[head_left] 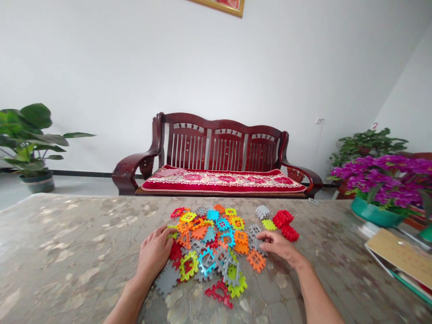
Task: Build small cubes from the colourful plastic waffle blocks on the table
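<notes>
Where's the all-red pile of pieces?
In the head view, the all-red pile sits on the right part of the table, just beyond the right hand and beside a small yellow-green piece.

My left hand (155,247): back up, fingers (165,231) bent, pointing inward. My right hand (281,247): index finger (266,235) and thumb (267,247) stretched inward, tips slightly apart. Left forearm (128,294), right forearm (316,288) bare, slanting toward each other. Hands well apart.
</notes>
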The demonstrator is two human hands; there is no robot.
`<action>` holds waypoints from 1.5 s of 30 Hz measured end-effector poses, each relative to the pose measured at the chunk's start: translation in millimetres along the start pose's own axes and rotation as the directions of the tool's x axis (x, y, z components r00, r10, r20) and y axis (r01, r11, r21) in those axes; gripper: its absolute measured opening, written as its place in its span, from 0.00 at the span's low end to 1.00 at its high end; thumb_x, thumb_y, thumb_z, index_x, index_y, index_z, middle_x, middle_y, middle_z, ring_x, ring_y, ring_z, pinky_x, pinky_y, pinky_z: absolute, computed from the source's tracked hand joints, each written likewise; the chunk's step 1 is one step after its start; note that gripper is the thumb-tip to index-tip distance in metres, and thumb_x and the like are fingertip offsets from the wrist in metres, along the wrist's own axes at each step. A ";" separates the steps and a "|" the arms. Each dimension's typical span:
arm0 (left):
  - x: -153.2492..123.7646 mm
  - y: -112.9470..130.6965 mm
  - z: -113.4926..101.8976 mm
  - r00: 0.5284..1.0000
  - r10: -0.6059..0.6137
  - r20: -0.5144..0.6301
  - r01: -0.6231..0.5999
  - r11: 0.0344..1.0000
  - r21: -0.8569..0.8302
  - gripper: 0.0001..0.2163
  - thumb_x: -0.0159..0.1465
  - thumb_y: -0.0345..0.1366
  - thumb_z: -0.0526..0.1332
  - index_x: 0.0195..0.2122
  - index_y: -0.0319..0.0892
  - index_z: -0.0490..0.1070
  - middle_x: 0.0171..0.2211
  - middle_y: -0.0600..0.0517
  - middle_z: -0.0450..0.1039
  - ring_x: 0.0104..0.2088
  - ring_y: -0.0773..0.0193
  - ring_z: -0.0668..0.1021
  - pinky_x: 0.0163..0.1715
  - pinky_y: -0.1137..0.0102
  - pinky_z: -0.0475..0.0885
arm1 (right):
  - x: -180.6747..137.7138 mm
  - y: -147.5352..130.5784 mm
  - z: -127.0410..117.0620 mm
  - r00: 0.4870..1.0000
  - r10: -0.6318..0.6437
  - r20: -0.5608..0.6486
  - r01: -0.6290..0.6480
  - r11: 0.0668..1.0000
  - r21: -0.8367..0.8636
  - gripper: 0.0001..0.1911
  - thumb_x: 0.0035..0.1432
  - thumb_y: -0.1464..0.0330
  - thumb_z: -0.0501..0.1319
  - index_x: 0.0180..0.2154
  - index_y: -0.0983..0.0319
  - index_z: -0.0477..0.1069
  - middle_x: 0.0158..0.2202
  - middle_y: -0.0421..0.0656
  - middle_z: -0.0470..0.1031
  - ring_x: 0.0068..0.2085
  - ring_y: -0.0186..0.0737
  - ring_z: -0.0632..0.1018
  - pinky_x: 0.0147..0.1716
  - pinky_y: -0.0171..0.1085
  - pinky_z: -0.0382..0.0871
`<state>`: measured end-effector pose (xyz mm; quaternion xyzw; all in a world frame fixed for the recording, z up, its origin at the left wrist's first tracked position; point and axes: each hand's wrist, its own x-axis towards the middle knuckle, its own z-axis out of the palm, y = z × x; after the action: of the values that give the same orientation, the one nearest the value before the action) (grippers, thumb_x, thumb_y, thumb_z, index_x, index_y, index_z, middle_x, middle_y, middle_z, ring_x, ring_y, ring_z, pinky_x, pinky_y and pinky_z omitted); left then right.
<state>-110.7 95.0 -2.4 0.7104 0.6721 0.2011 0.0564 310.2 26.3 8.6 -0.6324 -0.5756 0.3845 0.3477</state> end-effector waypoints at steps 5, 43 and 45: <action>0.7 -1.4 1.1 1.000 0.007 0.001 -0.007 1.000 -0.003 0.19 0.64 0.35 0.48 0.49 0.52 0.75 0.57 0.51 0.70 0.56 0.56 0.72 0.56 0.58 0.62 | -7.4 -11.7 0.2 0.996 -0.019 0.082 0.033 0.983 -0.180 0.34 0.36 0.67 0.67 0.51 0.59 0.72 0.46 0.43 0.73 0.48 0.46 0.70 0.50 0.41 0.62; 0.9 -1.4 0.4 1.000 0.012 -0.008 -0.012 1.000 -0.026 0.18 0.64 0.35 0.49 0.48 0.52 0.75 0.56 0.50 0.70 0.56 0.56 0.72 0.56 0.58 0.62 | 16.5 22.4 11.5 0.914 -0.074 -0.399 0.139 0.981 0.136 0.31 0.45 0.59 0.59 0.53 0.62 0.68 0.38 0.44 0.75 0.32 0.40 0.74 0.35 0.39 0.70; 1.1 -1.8 0.9 1.000 0.009 -0.006 -0.009 1.000 -0.027 0.18 0.64 0.36 0.49 0.48 0.52 0.75 0.57 0.50 0.70 0.56 0.56 0.72 0.56 0.59 0.63 | 19.7 28.4 12.0 0.925 -0.084 -0.370 0.131 0.986 0.103 0.33 0.44 0.61 0.60 0.54 0.63 0.67 0.37 0.42 0.75 0.31 0.39 0.73 0.34 0.39 0.69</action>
<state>-112.1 96.4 -3.7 0.7121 0.6663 0.2123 0.0629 313.5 43.1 -23.8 -0.6370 -0.5095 0.2763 0.5082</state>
